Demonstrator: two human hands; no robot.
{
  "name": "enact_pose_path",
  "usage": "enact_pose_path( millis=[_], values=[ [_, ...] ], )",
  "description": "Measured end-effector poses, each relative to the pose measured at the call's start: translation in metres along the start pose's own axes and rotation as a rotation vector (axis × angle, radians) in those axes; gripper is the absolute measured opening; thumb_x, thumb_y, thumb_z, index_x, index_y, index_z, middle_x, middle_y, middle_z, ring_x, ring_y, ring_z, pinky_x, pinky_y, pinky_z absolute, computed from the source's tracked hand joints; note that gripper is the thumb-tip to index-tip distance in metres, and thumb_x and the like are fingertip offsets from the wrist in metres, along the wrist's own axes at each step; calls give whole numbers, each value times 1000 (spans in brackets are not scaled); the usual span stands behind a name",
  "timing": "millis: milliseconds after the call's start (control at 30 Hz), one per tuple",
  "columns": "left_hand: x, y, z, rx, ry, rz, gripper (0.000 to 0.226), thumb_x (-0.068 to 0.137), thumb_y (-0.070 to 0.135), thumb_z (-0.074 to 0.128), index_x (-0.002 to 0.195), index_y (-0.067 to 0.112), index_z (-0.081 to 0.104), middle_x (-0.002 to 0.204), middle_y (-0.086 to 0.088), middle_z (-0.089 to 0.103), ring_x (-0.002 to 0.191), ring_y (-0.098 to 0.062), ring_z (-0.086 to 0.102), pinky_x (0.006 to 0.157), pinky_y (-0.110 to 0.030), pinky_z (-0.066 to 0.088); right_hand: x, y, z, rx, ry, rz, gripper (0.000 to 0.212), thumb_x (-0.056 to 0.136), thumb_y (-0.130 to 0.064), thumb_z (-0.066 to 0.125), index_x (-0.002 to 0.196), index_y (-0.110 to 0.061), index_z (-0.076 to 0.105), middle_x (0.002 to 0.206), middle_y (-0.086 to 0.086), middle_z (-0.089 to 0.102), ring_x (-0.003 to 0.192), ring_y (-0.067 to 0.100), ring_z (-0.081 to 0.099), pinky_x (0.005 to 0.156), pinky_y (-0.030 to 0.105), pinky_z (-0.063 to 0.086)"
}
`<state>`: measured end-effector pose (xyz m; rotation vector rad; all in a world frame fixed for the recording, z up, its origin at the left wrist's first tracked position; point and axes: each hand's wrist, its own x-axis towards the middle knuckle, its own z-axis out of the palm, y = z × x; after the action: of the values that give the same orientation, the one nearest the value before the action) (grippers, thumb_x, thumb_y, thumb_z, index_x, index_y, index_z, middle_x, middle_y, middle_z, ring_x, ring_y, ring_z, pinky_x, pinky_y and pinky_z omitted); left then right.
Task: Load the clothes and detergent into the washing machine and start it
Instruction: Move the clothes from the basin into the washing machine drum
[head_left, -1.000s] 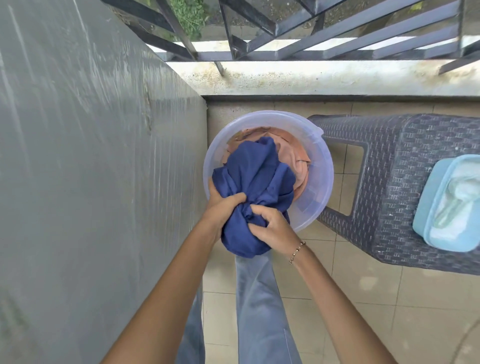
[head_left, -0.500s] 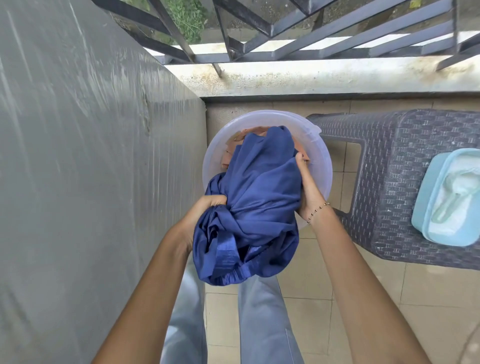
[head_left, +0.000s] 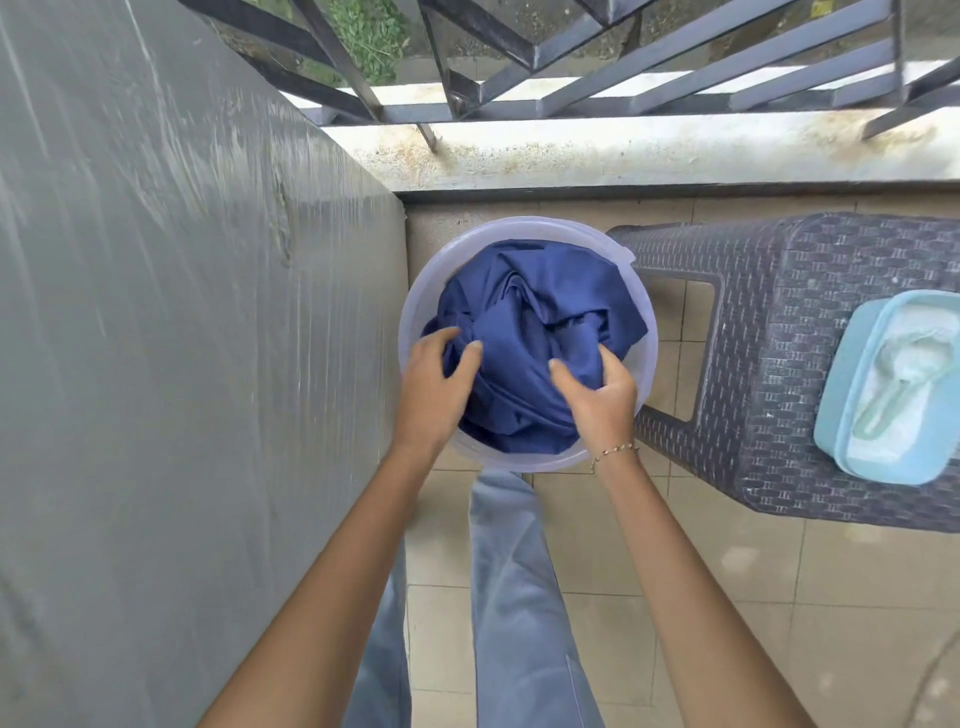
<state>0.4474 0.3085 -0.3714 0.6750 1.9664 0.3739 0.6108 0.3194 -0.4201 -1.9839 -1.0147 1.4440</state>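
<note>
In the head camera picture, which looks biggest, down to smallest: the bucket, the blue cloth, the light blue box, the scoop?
1. bucket
2. blue cloth, nearly filling it
3. light blue box, partly cut off at the picture's edge
4. scoop

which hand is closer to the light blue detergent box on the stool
Right. The right hand grips the blue cloth left of the detergent box; the left hand lies farther left.

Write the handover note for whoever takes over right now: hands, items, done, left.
Left hand: grips the blue garment.
Right hand: grips it too.
The garment lies bunched in the translucent basin on the floor. The detergent tub, scoop inside, sits on the woven stool.
Done: nothing loaded, as far as shows.
Left: clothes and detergent into the washer, then start it.
</note>
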Motion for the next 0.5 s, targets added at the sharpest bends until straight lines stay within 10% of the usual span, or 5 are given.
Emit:
enact_pose_path(
  millis=[100,200,333,500],
  values=[
    [0,17,14,-110,-258,-118,68,85,56,59,141,22,45,139,9,48,128,-9,45,110,-31,36,-25,-8,13,-221,-233,-264,27,72,-19,70,77,3,56,71,19,60,66,21,56,65,42,48],
    [11,13,18,25,-261,-195,21,79,35,63,91,18,66,96,-1,68,102,-28,63,83,-31,47,-47,-18,16,-212,-490,-358,26,76,-31,63,72,-6,57,73,3,60,74,12,60,67,28,48],
    [13,3,3,-237,-67,-248,19,80,-1,40,69,9,52,66,-4,56,66,-21,52,57,-25,39,-34,-17,-5,95,-281,-80,22,87,-27,61,107,-18,66,108,-9,62,103,4,57,94,20,43],
    [-5,5,-10,-422,-114,-342,28,93,9,44,66,14,51,59,1,56,53,-15,50,46,-18,41,8,-13,-12,267,-252,310,63,76,-45,73,132,-33,45,135,-16,49,123,-1,47,110,30,36]
  ],
)
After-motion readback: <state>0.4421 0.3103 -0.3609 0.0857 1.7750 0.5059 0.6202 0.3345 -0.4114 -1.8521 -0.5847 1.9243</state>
